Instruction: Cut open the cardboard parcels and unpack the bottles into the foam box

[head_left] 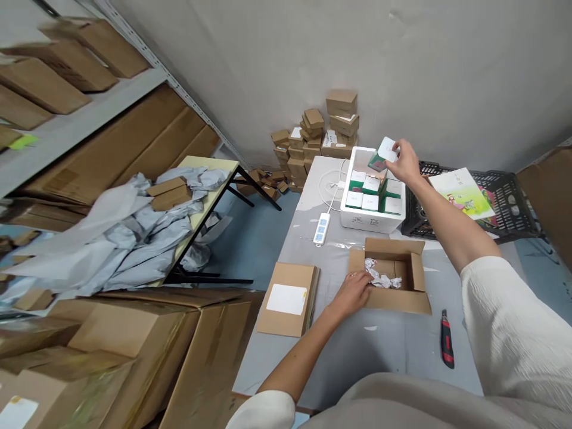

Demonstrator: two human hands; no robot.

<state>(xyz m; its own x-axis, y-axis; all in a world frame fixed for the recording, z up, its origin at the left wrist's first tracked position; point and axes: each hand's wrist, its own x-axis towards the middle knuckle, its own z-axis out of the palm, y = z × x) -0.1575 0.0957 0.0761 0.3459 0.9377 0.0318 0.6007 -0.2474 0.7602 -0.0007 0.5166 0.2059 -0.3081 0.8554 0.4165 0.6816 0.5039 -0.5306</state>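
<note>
An open brown cardboard box [417,289] sits mid-table with crumpled white paper [379,277] inside. My left hand [354,292] rests on its left wall, fingers touching the paper. My right hand [406,161] is raised over a white foam box [357,215] and grips a small green-and-white carton [384,152]. The foam box holds several more such cartons [370,192].
On the table: flat brown boxes with a white label [288,298], a white power strip [321,229], a red utility knife [447,339]. A black crate [513,205] carries a booklet [467,192]. Small boxes [319,140] are stacked by the wall. Large cartons [179,351] and shelving stand left.
</note>
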